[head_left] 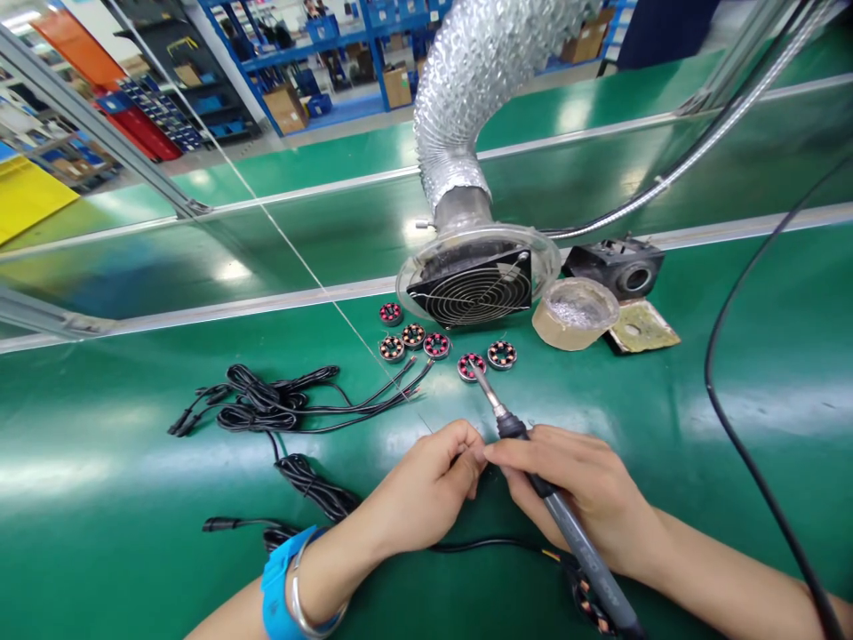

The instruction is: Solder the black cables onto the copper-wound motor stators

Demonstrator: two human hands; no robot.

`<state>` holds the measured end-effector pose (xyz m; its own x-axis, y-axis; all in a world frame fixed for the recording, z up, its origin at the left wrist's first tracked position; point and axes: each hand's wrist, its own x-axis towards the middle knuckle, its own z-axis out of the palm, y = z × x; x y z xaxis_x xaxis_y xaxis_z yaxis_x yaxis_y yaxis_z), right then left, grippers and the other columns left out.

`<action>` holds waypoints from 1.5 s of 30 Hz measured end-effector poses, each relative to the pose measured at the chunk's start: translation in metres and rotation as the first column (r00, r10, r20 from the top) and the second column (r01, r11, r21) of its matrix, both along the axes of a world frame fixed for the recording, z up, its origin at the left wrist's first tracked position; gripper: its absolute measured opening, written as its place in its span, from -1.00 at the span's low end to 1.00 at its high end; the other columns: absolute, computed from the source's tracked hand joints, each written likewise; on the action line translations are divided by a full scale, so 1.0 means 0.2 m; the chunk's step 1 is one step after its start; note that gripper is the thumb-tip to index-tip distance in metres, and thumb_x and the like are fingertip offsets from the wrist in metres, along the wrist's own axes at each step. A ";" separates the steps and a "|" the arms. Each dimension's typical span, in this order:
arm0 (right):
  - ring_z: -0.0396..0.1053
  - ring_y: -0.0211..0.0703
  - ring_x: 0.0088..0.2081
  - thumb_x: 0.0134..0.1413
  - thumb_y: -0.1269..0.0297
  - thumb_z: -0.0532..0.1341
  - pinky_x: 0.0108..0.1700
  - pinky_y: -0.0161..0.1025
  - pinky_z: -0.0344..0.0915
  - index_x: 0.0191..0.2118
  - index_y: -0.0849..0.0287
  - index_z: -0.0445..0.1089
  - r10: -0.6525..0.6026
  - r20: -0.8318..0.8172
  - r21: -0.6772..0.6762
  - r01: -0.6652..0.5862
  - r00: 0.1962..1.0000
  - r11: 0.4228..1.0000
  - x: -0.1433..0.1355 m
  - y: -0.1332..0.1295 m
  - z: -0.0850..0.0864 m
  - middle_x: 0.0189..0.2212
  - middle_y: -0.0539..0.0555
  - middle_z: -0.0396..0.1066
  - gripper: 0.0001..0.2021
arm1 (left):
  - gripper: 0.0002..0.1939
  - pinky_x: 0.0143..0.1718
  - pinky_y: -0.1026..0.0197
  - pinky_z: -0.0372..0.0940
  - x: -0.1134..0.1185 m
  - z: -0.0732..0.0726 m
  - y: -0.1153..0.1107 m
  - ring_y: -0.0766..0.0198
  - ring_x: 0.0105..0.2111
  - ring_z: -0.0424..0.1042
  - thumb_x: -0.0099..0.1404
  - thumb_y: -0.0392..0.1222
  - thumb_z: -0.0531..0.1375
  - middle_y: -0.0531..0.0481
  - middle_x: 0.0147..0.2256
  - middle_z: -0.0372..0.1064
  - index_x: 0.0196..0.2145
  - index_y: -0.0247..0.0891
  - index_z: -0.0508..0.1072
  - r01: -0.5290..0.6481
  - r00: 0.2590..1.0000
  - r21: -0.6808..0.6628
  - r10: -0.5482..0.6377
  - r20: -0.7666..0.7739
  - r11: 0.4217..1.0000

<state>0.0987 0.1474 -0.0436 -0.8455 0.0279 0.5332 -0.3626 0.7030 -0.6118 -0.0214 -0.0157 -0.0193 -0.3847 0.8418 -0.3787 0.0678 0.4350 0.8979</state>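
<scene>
A right hand [592, 487] closes around a soldering iron [578, 532], its lettering illegible; a left hand [436, 484] pinches shut, contents hidden.

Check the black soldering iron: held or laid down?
Held: the right hand grips the black soldering iron, whose metal tip overlaps a pink-and-black ring in view.

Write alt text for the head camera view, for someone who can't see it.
A right hand holds a soldering iron beside a left hand with pinched fingers, over a green workbench. Beyond them lie small round motor stators, with bundled black cables to the left and a fume extractor fan behind.
</scene>
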 end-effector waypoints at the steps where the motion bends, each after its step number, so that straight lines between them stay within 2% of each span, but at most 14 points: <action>1: 0.31 -0.30 -0.47 0.14 0.58 0.15 -0.41 -0.34 0.24 0.00 0.17 0.39 0.000 0.004 0.009 0.000 1.000 1.000 0.00 0.00 0.00 -0.45 -0.02 0.38 -0.67 | -0.71 -0.39 0.28 0.09 0.00 -0.01 0.00 0.36 -0.46 0.15 0.46 -0.03 -0.03 0.13 -0.48 0.18 -0.37 -0.23 0.24 -0.019 0.999 0.011 0.019 0.044 1.000; 5: 0.30 -0.30 -0.48 0.18 0.55 0.13 -0.44 -0.35 0.23 0.01 0.15 0.38 0.001 -0.012 0.037 0.000 1.000 0.999 -0.01 -0.01 -0.01 -0.48 -0.04 0.35 -0.68 | -0.66 -0.50 0.28 -0.03 0.01 -0.03 0.02 0.39 -0.56 0.02 0.41 0.01 0.01 0.16 -0.56 0.12 -0.44 -0.24 0.23 -0.061 0.960 -0.014 0.063 0.272 0.998; 8: 0.30 -0.31 -0.49 0.17 0.56 0.13 -0.45 -0.36 0.23 0.01 0.14 0.37 0.007 -0.029 0.000 -0.007 1.000 1.000 -0.01 0.00 -0.02 -0.48 -0.05 0.36 -0.68 | -0.69 -0.55 0.27 -0.12 0.02 -0.01 0.04 0.41 -0.61 -0.04 0.33 0.00 0.08 0.18 -0.62 0.11 -0.47 -0.24 0.23 -0.104 0.926 -0.047 0.114 0.359 0.993; 12: 0.39 -0.28 -0.43 0.10 0.56 0.18 -0.35 -0.33 0.34 0.02 0.13 0.32 -0.002 0.054 -0.065 0.005 0.999 0.998 0.00 0.01 -0.01 -0.38 -0.01 0.45 -0.64 | -0.77 -0.57 0.29 -0.15 0.02 -0.01 0.05 0.42 -0.62 -0.07 0.26 -0.06 0.11 0.22 -0.65 0.04 -0.46 -0.25 0.27 -0.199 0.916 -0.043 0.201 0.346 0.979; 16: 0.48 -0.24 -0.33 0.08 0.54 0.17 -0.24 -0.29 0.40 0.01 0.10 0.28 0.065 0.135 -0.052 -0.058 0.989 0.997 0.01 0.01 -0.01 -0.25 0.03 0.52 -0.63 | -0.81 -0.60 0.28 -0.21 0.02 -0.03 0.04 0.43 -0.64 -0.14 0.23 -0.10 0.11 0.24 -0.66 -0.03 -0.47 -0.24 0.26 -0.235 0.905 -0.053 0.239 0.353 0.970; 19: 0.48 -0.27 -0.35 0.11 0.55 0.14 -0.27 -0.32 0.40 0.00 0.10 0.28 0.079 0.120 -0.066 -0.072 0.990 0.995 -0.01 0.00 -0.03 -0.29 0.01 0.52 -0.65 | -0.79 -0.61 0.29 -0.22 0.02 -0.04 0.04 0.43 -0.63 -0.14 0.24 -0.09 0.10 0.24 -0.65 -0.05 -0.46 -0.24 0.26 -0.238 0.903 -0.050 0.240 0.357 0.970; 22: 0.46 -0.30 -0.39 0.14 0.54 0.14 -0.30 -0.36 0.39 -0.01 0.09 0.29 0.037 0.146 -0.127 -0.018 0.989 0.992 -0.01 -0.01 -0.03 -0.35 -0.02 0.49 -0.68 | -0.78 -0.61 0.30 -0.20 0.02 -0.05 0.04 0.44 -0.63 -0.14 0.26 -0.07 0.11 0.24 -0.64 -0.05 -0.45 -0.24 0.26 -0.238 0.909 -0.038 0.236 0.344 0.971; 26: 0.45 -0.35 -0.43 0.12 0.50 0.18 -0.32 -0.41 0.39 -0.01 0.09 0.26 -0.072 0.206 -0.219 0.118 0.976 0.969 -0.02 -0.01 -0.03 -0.35 -0.04 0.48 -0.67 | -0.78 -0.60 0.30 -0.19 0.02 -0.04 0.05 0.43 -0.63 -0.12 0.29 -0.06 0.09 0.24 -0.64 -0.05 -0.41 -0.25 0.27 -0.230 0.927 -0.059 0.237 0.290 0.971; 29: 0.46 -0.37 -0.43 0.11 0.51 0.17 -0.32 -0.43 0.40 -0.01 0.08 0.28 -0.101 0.198 -0.215 0.144 0.975 0.966 -0.02 -0.01 -0.04 -0.36 -0.06 0.48 -0.67 | -0.77 -0.59 0.31 -0.15 0.03 -0.04 0.05 0.42 -0.60 -0.10 0.30 -0.05 0.07 0.22 -0.61 -0.03 -0.41 -0.25 0.26 -0.238 0.939 -0.054 0.244 0.242 0.970; 34: 0.52 -0.27 -0.32 0.15 0.48 0.17 -0.22 -0.34 0.46 0.01 0.09 0.32 -0.140 0.129 -0.163 0.160 0.982 0.974 -0.01 -0.02 -0.03 -0.28 0.02 0.53 -0.68 | -0.75 -0.59 0.31 -0.15 0.03 -0.04 0.05 0.41 -0.61 -0.11 0.29 -0.01 0.10 0.23 -0.62 -0.05 -0.41 -0.25 0.28 -0.260 0.936 -0.054 0.265 0.230 0.964; 38: 0.54 -0.26 -0.29 0.20 0.48 0.17 -0.21 -0.35 0.47 0.06 0.05 0.35 -0.184 0.077 -0.167 0.195 0.980 0.967 0.06 0.00 0.04 -0.25 0.02 0.56 -0.66 | -0.77 -0.60 0.30 -0.16 0.05 -0.05 0.05 0.41 -0.61 -0.11 0.29 -0.04 0.09 0.23 -0.62 -0.05 -0.41 -0.25 0.29 -0.260 0.939 -0.063 0.268 0.214 0.963; 41: 0.52 -0.19 -0.29 0.21 0.45 0.17 -0.27 -0.29 0.45 0.14 0.06 0.33 -0.199 0.093 -0.178 0.212 0.976 0.961 0.15 0.04 0.09 -0.26 0.06 0.53 -0.61 | -0.80 -0.58 0.30 -0.14 0.05 -0.05 0.05 0.41 -0.60 -0.09 0.29 -0.08 0.07 0.22 -0.61 -0.02 -0.41 -0.25 0.29 -0.243 0.947 -0.071 0.252 0.200 0.968; 45: 0.44 -0.16 -0.39 0.18 0.40 0.16 -0.42 -0.25 0.34 0.00 0.07 0.43 -0.212 0.130 -0.254 0.239 0.969 0.937 0.25 0.08 0.08 -0.34 0.06 0.48 -0.71 | -0.82 -0.57 0.29 -0.15 0.05 -0.05 0.05 0.40 -0.59 -0.09 0.27 -0.10 0.06 0.21 -0.61 -0.03 -0.41 -0.25 0.29 -0.240 0.948 -0.087 0.253 0.192 0.967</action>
